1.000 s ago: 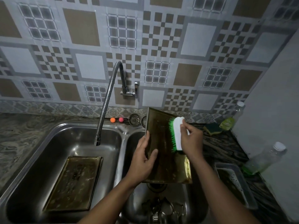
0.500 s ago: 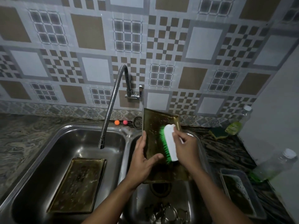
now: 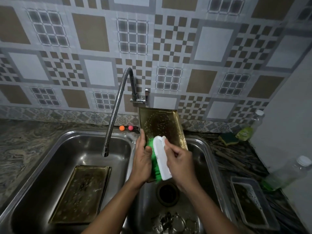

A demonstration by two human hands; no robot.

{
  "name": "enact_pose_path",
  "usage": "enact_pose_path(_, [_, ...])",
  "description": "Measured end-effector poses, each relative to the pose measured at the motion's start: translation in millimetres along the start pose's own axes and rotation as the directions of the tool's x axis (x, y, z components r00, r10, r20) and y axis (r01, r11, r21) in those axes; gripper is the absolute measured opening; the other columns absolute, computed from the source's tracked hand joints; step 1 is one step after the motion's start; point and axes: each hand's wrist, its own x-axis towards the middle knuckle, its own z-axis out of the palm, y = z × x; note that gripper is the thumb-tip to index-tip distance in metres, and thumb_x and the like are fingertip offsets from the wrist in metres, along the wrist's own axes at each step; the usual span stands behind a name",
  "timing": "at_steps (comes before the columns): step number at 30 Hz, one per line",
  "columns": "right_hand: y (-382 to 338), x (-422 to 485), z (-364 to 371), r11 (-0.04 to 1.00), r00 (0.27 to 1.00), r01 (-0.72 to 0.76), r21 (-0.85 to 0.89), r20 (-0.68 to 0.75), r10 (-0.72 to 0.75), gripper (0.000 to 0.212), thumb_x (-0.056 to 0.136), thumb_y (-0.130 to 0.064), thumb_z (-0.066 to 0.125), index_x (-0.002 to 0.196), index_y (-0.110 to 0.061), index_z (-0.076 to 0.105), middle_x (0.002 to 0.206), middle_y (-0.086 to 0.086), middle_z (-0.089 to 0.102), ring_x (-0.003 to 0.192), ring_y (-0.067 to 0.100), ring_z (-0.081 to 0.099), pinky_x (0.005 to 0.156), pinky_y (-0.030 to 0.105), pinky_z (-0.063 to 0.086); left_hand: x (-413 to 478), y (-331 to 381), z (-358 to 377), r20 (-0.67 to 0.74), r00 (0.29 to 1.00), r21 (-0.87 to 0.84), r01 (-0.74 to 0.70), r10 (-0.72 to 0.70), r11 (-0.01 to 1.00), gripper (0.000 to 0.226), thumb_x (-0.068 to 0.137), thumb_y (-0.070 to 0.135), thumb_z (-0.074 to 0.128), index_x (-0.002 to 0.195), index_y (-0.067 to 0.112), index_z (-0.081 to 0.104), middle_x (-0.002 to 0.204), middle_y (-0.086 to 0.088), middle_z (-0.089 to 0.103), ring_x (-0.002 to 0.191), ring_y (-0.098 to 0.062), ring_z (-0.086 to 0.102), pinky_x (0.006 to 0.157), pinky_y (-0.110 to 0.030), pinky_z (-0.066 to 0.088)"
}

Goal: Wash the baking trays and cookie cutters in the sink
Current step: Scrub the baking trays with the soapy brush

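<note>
A gold baking tray [image 3: 162,125] stands tilted over the right sink basin [image 3: 209,159], soapy on its inner face. My left hand [image 3: 141,161] grips its left edge. My right hand [image 3: 180,164] holds a white scrub brush with green bristles [image 3: 160,157] pressed against the tray's lower part. A second gold tray [image 3: 81,193] lies flat in the left basin [image 3: 50,159]. Several metal cookie cutters [image 3: 173,222] lie at the bottom of the right basin, near the drain [image 3: 167,193].
A flexible metal faucet [image 3: 114,115] curves over the left basin. On the right counter stand a grey plastic tub [image 3: 253,203], two plastic bottles [image 3: 287,174] [image 3: 249,127] and a green-yellow sponge [image 3: 228,138]. Two small balls [image 3: 125,128] sit behind the sink.
The brush has slid down and left across the tray, from its upper right to its lower part. The camera has tilted up slightly.
</note>
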Motion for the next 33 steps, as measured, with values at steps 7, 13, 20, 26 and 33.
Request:
enact_pose_path(7, [11,24,-42,0.991,0.958,-0.029,-0.131,-0.287,-0.01,0.032,0.096,-0.021,0.059,0.127,-0.016,0.064,0.092,0.0,0.071,0.062,0.0,0.053,0.049,0.008,0.041,-14,-3,9,0.086,0.995,0.043,-0.047,0.043,0.998,0.096,0.08,0.086,0.026,0.154,0.026,0.014,0.158,0.004,0.028,0.146,-0.005,0.025,0.12,-0.029,0.024])
enact_pose_path(13, [-10,12,0,0.994,0.971,0.094,-0.063,-0.216,-0.106,0.029,0.095,-0.02,0.061,0.124,-0.023,0.063,0.103,-0.002,0.074,0.067,-0.005,0.062,0.058,0.013,0.048,-7,3,24,0.09,0.993,0.057,-0.08,0.075,0.995,0.102,0.082,0.085,0.01,0.156,0.015,0.016,0.156,-0.01,0.031,0.14,0.001,0.03,0.111,-0.011,0.025])
enact_pose_path(20, [19,-28,-13,0.986,0.966,0.131,-0.102,-0.21,-0.15,0.03,0.093,-0.013,0.063,0.122,-0.021,0.065,0.1,-0.025,0.068,0.093,-0.007,0.065,0.076,0.014,0.052,-2,-1,22,-0.007,0.996,0.01,-0.085,0.085,0.996,0.103,0.081,0.086,0.014,0.155,0.014,0.014,0.158,0.001,0.025,0.142,0.006,0.024,0.114,-0.014,0.023])
enact_pose_path(26, [28,0,-57,0.993,0.934,0.056,-0.101,-0.346,-0.088,0.031,0.094,-0.021,0.062,0.125,-0.026,0.061,0.114,-0.013,0.066,0.093,-0.013,0.061,0.072,0.009,0.051,-3,6,19,-0.042,0.998,-0.011,-0.054,0.054,0.998,0.103,0.08,0.085,0.033,0.156,0.018,0.016,0.149,0.028,0.019,0.135,0.023,0.017,0.105,0.001,0.018])
enact_pose_path(33, [32,-2,-52,0.99,0.951,0.076,-0.117,-0.289,-0.107,0.03,0.094,-0.018,0.062,0.123,-0.024,0.062,0.105,-0.019,0.067,0.092,-0.011,0.063,0.068,0.008,0.05,-2,0,17,-0.059,0.998,-0.019,-0.034,0.033,0.999,0.095,0.084,0.079,0.039,0.155,0.018,0.021,0.148,0.03,0.026,0.138,0.016,0.024,0.11,-0.008,0.023])
